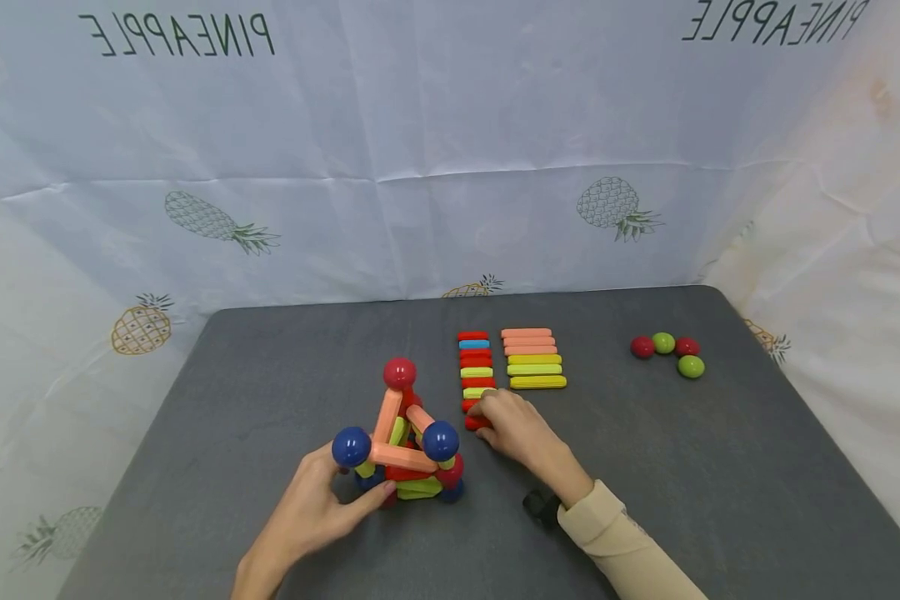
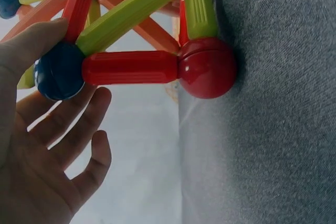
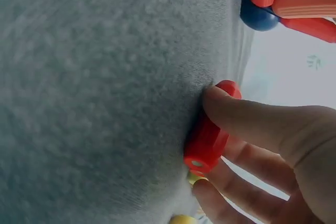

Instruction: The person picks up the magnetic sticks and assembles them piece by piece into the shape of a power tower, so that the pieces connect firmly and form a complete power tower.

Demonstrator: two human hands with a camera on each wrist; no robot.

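Observation:
A magnetic stick-and-ball structure [image 1: 403,458] of red, yellow-green and salmon sticks with red and blue balls stands on the dark table. My left hand [image 1: 315,508] holds its near left side. In the left wrist view, the thumb lies at a blue ball [image 2: 60,71], with fingers behind it. My right hand [image 1: 521,429] is at the near end of a column of short sticks. Between thumb and fingers it pinches a short red stick [image 3: 207,137], low at the table surface. Part of that stick is covered by the thumb.
Short red, blue and yellow-green sticks [image 1: 476,362] lie in a column beyond the right hand. Beside them are longer salmon and yellow sticks [image 1: 534,359]. Two red and two green balls [image 1: 664,343] sit farther right. A pineapple-print cloth [image 1: 420,233] hangs behind the table.

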